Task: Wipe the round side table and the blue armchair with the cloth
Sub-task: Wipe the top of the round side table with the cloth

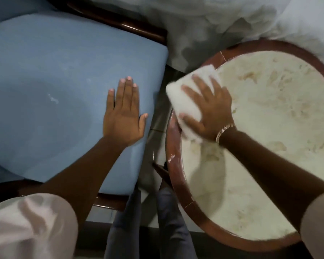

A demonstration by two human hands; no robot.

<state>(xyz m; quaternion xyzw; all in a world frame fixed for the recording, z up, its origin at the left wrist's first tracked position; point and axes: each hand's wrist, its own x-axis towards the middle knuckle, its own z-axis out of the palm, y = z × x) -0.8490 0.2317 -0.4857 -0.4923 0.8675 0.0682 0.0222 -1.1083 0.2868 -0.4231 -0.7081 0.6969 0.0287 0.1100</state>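
The round side table (266,116) has a cream marbled top and a reddish-brown wooden rim, and fills the right half of the view. My right hand (211,113) presses a folded white cloth (183,94) flat against the table's left rim, fingers spread over it. A gold bracelet sits on that wrist. The blue armchair seat (54,86) lies on the left. My left hand (123,113) rests flat on the seat near its right edge, fingers extended and holding nothing.
White bedding (223,21) is bunched behind the table and chair. The chair's dark wooden frame (120,23) runs along its back and front. A narrow strip of tiled floor (157,116) separates chair and table. My legs in dark trousers (166,221) stand between them.
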